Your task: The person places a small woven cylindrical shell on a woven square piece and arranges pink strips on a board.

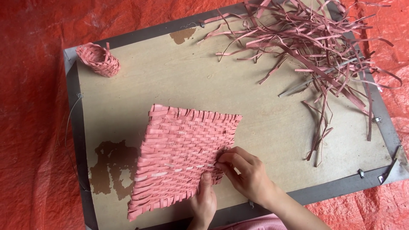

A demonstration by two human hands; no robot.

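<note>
A pink woven mat of flat strips lies on a worn beige board. My left hand presses on the mat's near right edge, thumb flat on the weave. My right hand pinches a strip end at the mat's right edge, fingers closed on it. A few paler strips run across the weave near my fingers.
A pile of loose pink strips covers the board's far right. A small woven pink basket lies on its side at the far left corner. The board has a grey metal frame and rests on a red tarp.
</note>
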